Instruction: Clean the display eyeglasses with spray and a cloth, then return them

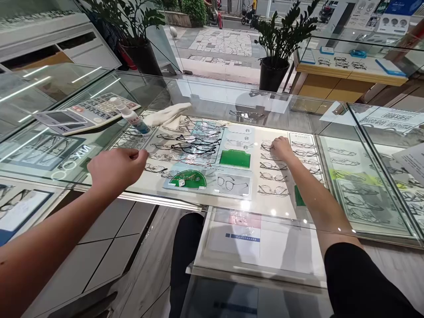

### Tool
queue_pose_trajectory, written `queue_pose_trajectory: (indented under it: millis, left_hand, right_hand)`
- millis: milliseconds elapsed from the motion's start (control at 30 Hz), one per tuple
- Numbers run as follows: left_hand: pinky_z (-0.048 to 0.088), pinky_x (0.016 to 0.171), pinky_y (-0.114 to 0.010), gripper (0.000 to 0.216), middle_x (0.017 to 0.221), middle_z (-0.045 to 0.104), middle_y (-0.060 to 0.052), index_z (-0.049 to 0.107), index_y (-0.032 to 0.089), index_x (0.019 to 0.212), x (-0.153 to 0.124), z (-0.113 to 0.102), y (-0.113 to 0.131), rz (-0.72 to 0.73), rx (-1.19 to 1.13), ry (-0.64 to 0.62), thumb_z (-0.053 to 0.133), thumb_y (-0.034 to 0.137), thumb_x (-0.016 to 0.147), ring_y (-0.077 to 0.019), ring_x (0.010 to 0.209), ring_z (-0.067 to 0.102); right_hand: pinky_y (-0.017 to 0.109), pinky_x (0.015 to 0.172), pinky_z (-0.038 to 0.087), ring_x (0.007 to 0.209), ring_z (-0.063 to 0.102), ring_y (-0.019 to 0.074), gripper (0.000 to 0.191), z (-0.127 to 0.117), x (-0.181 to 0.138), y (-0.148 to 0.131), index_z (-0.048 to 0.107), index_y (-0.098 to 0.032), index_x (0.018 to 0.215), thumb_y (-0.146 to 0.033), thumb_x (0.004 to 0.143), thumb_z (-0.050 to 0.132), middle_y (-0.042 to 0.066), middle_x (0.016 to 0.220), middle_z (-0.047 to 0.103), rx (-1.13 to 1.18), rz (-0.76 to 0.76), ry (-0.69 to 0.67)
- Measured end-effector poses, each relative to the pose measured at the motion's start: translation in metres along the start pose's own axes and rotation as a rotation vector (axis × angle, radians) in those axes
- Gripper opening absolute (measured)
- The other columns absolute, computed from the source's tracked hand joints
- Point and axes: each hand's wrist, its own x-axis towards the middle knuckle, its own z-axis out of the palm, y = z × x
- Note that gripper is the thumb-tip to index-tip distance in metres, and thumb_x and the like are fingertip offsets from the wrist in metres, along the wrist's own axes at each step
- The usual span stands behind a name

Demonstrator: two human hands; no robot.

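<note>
a pair of glasses (266, 145) lies at the far end of a column on the right part of the glass desk (281, 206), with the right hand (282, 148) at its right side. the fingers of that grip are bent down by the frame; whether they are clamped on it, i cannot tell. four more pairs lie in a line on the near side of it, and another column of glasses (304, 153) runs to the right of the hand.

left of these lie a green card (236, 159), a half-round green card (179, 180) and, between the two on the near side, a grey card (230, 187) with glasses pictured on it. farther left is a group of dark glasses (198, 145).

the left hand (117, 171) is curled just left of them, over the near edge, thumb and fingers close together; i cannot tell whether its grip holds anything. beyond it are a white cloth (168, 115), a tilted spray bottle (134, 120) and, to the left, a big calculator (86, 114). two potted plants (273, 73) stand past the far edge.
</note>
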Motion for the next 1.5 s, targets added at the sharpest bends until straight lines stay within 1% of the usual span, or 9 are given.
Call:
queue_pose_trajectory:
  millis: [167, 333, 500, 633, 800, 1033, 1267, 1400, 1500]
  left_hand:
    - [0.032, 0.062, -0.040, 0.046, 0.059, 0.058, -0.008, 0.048, 0.025, 0.061, 0.000, -0.001, 0.002, -0.009, 0.010, 0.000, 0.042, 0.053, 0.097, -0.0260, 0.061, 0.048]
    - [0.032, 0.062, -0.040, 0.046, 0.060, 0.059, -0.008, 0.049, 0.025, 0.063, 0.000, -0.003, 0.003, -0.007, 0.007, -0.010, 0.041, 0.054, 0.097, -0.0264, 0.062, 0.048]
    - [0.031, 0.064, -0.039, 0.045, 0.062, 0.061, -0.009, 0.052, 0.025, 0.065, 0.000, -0.004, 0.001, -0.007, 0.011, -0.025, 0.041, 0.054, 0.097, -0.0264, 0.064, 0.049]
    - [0.030, 0.064, -0.039, 0.045, 0.061, 0.060, -0.010, 0.052, 0.025, 0.064, 0.000, -0.004, 0.001, -0.003, -0.009, -0.013, 0.042, 0.054, 0.096, -0.0273, 0.065, 0.050]
    - [0.031, 0.063, -0.039, 0.045, 0.060, 0.059, -0.009, 0.049, 0.024, 0.063, 0.000, -0.003, 0.003, -0.002, -0.016, -0.014, 0.041, 0.053, 0.097, -0.0256, 0.061, 0.047]
    - [0.030, 0.060, -0.039, 0.046, 0.059, 0.056, -0.008, 0.042, 0.024, 0.062, 0.000, -0.001, 0.000, 0.012, -0.022, 0.005, 0.041, 0.051, 0.100, -0.0233, 0.058, 0.044]
    - [0.032, 0.063, -0.039, 0.044, 0.063, 0.060, -0.010, 0.047, 0.024, 0.064, -0.001, -0.004, 0.003, 0.005, -0.010, -0.009, 0.041, 0.050, 0.099, -0.0256, 0.063, 0.047]
    - [0.032, 0.065, -0.039, 0.043, 0.067, 0.065, -0.011, 0.052, 0.024, 0.066, -0.002, -0.007, 0.004, 0.007, -0.012, -0.026, 0.041, 0.050, 0.099, -0.0275, 0.066, 0.051]
    - [0.033, 0.066, -0.039, 0.043, 0.069, 0.066, -0.012, 0.056, 0.025, 0.067, -0.003, -0.009, 0.005, 0.016, -0.013, -0.035, 0.041, 0.050, 0.099, -0.0296, 0.069, 0.056]
  right_hand:
    - [0.053, 0.119, 0.042, 0.133, 0.062, 0.0400, 0.032, -0.003, -0.001, 0.002, 0.087, -0.013, 0.110, -0.018, 0.095, 0.059, 0.022, 0.128, 0.084, -0.005, 0.009, -0.030]
    - [0.054, 0.123, 0.040, 0.138, 0.060, 0.0398, 0.033, -0.007, -0.003, 0.007, 0.087, -0.014, 0.114, -0.025, 0.097, 0.062, 0.019, 0.140, 0.083, -0.010, 0.014, -0.054]
    - [0.054, 0.123, 0.039, 0.142, 0.058, 0.0393, 0.040, -0.009, -0.006, 0.012, 0.087, -0.015, 0.123, -0.028, 0.101, 0.056, 0.018, 0.147, 0.081, -0.015, 0.018, -0.070]
    - [0.054, 0.122, 0.038, 0.143, 0.057, 0.0395, 0.046, -0.009, -0.005, 0.013, 0.084, -0.013, 0.134, -0.029, 0.101, 0.056, 0.019, 0.151, 0.080, -0.022, 0.023, -0.074]
    - [0.054, 0.122, 0.038, 0.143, 0.056, 0.0400, 0.049, -0.009, -0.002, 0.010, 0.083, -0.013, 0.138, -0.030, 0.101, 0.055, 0.019, 0.154, 0.078, -0.026, 0.034, -0.078]
    - [0.054, 0.124, 0.041, 0.147, 0.059, 0.0409, 0.052, -0.015, -0.002, 0.003, 0.081, -0.010, 0.140, -0.032, 0.102, 0.053, 0.021, 0.157, 0.076, -0.026, 0.071, -0.104]
    - [0.052, 0.122, 0.044, 0.146, 0.062, 0.0405, 0.048, -0.021, -0.001, -0.004, 0.083, -0.013, 0.135, -0.033, 0.100, 0.055, 0.020, 0.154, 0.078, -0.012, 0.113, -0.116]
    - [0.052, 0.121, 0.044, 0.146, 0.061, 0.0408, 0.045, -0.027, -0.006, -0.011, 0.083, -0.013, 0.132, -0.032, 0.101, 0.056, 0.021, 0.157, 0.075, 0.017, 0.142, -0.075]
    - [0.054, 0.119, 0.044, 0.143, 0.059, 0.0430, 0.041, -0.037, -0.014, -0.023, 0.081, -0.012, 0.127, -0.032, 0.103, 0.055, 0.024, 0.153, 0.075, 0.038, 0.153, 0.006]
